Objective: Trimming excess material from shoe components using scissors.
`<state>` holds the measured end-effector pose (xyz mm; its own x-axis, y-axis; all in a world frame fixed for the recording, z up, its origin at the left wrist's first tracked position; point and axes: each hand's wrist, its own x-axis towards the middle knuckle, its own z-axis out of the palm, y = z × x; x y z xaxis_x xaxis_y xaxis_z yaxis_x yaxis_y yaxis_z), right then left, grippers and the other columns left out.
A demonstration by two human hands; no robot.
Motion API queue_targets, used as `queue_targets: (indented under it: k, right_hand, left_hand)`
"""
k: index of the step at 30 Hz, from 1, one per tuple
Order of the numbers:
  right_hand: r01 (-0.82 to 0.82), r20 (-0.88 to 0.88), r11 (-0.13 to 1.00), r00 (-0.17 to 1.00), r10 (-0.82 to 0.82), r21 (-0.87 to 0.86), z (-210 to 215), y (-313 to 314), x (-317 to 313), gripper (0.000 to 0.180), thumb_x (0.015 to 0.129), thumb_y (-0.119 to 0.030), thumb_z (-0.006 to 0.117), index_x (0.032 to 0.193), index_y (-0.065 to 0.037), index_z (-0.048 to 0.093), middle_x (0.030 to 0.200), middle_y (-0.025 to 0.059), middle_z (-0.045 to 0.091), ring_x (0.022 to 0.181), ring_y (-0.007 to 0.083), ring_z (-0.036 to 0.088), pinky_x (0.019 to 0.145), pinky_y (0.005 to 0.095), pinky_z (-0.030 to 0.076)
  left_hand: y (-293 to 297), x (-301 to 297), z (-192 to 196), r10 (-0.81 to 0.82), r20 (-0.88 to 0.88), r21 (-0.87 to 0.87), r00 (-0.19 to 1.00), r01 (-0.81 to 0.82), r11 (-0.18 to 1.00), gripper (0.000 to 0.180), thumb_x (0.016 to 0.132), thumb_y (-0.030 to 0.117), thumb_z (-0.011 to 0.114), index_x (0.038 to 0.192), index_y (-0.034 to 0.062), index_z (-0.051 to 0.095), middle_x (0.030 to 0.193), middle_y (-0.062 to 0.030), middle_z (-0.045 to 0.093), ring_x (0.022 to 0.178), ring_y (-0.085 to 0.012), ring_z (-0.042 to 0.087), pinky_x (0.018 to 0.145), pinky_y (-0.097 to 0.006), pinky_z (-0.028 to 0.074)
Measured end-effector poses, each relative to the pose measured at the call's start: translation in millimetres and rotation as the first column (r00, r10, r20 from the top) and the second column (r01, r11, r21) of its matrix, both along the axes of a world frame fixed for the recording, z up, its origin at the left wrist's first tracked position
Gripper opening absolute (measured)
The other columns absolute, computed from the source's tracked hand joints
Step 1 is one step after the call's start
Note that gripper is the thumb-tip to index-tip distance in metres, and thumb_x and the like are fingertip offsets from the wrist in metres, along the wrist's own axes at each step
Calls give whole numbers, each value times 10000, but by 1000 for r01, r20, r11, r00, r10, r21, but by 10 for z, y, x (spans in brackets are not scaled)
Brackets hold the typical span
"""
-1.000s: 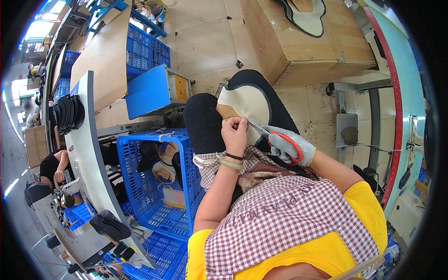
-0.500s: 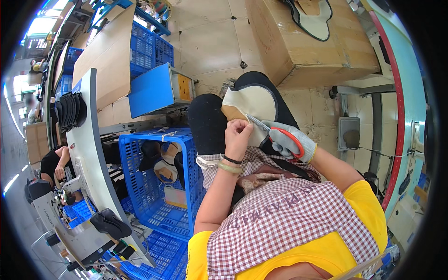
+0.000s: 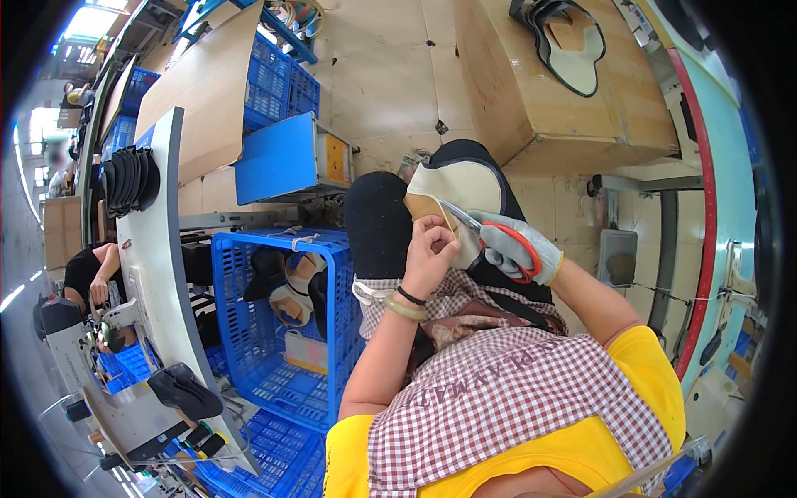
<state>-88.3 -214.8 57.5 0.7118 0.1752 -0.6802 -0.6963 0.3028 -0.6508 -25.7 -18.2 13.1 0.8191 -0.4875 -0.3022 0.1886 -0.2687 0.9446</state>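
Across my lap lies a curved cream piece (image 3: 466, 184) with a dark edge and a tan panel (image 3: 422, 207); it looks like padded fabric, but I cannot tell its exact kind. My left hand (image 3: 430, 256), bare, has its fingers closed at the tan panel's near edge, with fingertips against the piece. My right hand (image 3: 516, 247), in a grey-white glove, grips scissors (image 3: 531, 249) with red handles. Their metal blades point up and left over the cream surface, with the tip close to the tan panel and just beyond my left fingers.
A blue plastic crate (image 3: 274, 378) with similar pieces inside stands at my left. Beyond it are a grey tabletop (image 3: 158, 249) and a sewing machine (image 3: 91, 365), with another person (image 3: 95, 278) there. A cardboard box (image 3: 573, 129) bearing a dark-edged piece (image 3: 573, 62) stands ahead right.
My left fingertips have drawn back from the scissor tip and shifted onto the tan panel's edge, the thumb moving apart from the fingers. The scissors stay nearly in place on the piece.
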Motion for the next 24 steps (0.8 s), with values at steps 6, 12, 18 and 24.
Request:
queue_targets:
  k: [6,12,18,24]
  right_hand:
    - [71,-172,981,984,-40,181,-7,-156,96,290,928,-397,539,934,-107,548,636,-2,544,415,42,437,349,178,329]
    - [-42,-53,998,998,45,51,-63,-163,139,384,930,-459,519,1104,-122,578,641,-6,540,411,38,415,349,188,322]
    - [-54,-78,992,995,63,115,-19,-249,131,452,939,-444,510,1272,-139,517,639,-20,519,404,30,384,341,175,307]
    - [61,-175,898,984,17,435,-164,-384,152,496,928,-493,504,1263,-128,515,654,-25,532,395,35,381,313,173,267]
  left_hand:
    - [-8,-13,10,17,26,-62,999,-16,998,71,764,-1,655,761,-23,587,1219,-77,401,893,-115,558,757,-240,494]
    - [6,14,114,12,59,-107,998,-5,994,65,775,-24,627,743,-21,570,1381,-95,312,784,-86,564,700,-224,484]
    - [126,167,165,-88,-99,-177,991,70,982,69,776,7,645,747,-8,584,1427,-111,298,740,-61,544,648,-218,461]
    - [192,233,127,-109,-132,-224,985,78,971,62,776,49,666,761,23,611,1381,-156,392,1087,-168,503,805,-277,430]
